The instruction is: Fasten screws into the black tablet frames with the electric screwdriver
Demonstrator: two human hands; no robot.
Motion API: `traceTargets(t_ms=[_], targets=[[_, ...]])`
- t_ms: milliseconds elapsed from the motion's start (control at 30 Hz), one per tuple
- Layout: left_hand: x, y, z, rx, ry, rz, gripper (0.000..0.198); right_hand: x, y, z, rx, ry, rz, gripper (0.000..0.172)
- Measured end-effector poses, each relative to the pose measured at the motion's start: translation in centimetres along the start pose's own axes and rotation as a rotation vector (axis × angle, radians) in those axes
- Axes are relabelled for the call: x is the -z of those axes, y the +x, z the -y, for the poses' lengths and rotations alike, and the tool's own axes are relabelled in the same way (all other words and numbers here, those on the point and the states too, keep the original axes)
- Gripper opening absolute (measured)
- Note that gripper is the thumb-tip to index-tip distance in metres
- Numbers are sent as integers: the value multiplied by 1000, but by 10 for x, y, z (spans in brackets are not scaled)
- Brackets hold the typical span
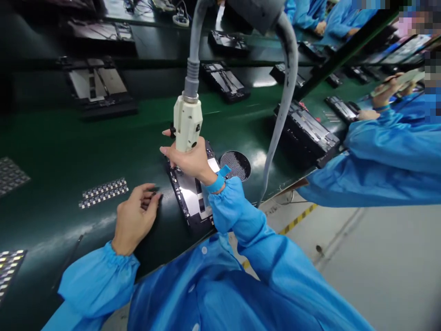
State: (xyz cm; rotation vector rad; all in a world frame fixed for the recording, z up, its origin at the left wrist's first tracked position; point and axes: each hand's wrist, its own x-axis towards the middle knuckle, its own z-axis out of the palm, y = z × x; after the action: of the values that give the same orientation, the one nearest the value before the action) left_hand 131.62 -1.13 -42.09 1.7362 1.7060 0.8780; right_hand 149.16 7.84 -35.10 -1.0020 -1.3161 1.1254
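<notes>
Nearest the lens: front of a blue smock (172, 294). Just past it, opened tablet (188, 193), internals up, flat on the green table (138, 138), close to the near edge. Right hand (189, 158) over its far half, grip closed round the base of a cream handheld tool (188, 122), which hangs from a grey hose (195, 46). Working end hidden by the hand; contact with the tablet unclear.

Left hand (138, 214) just left of the tablet, fingers half curled, thumb near index; a dark speck there, cannot tell if held. Round perforated dish (236, 165) just beside the tablet's right side. Strip of small parts (103, 193) left of the left hand. Farther right: stacked tablets (306, 128), a co-worker's sleeve (389, 170).

Risks, as judged: hose drag could tilt the tool, its end skidding over bare internals. Right wrist swinging outward could knock the dish. A leaning forearm could shove the tablet off the edge.
</notes>
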Motion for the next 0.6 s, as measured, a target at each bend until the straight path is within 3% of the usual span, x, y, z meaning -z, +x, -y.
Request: traceTargets(t_ms=[167, 300, 433, 600], targets=[[3, 3, 3, -49, -15, 25, 26, 1, 2, -13, -10, -75, -17, 40], [4, 3, 4, -105, 18, -4, 28, 1, 2, -15, -4, -89, -22, 44], [-1, 11, 9, 3, -113, 17, 28, 0, 0, -9, 8, -77, -39, 44], [-7, 44, 1, 210, -344, 145, 37, -11, -1, -2, 19, -1, -7, 40]])
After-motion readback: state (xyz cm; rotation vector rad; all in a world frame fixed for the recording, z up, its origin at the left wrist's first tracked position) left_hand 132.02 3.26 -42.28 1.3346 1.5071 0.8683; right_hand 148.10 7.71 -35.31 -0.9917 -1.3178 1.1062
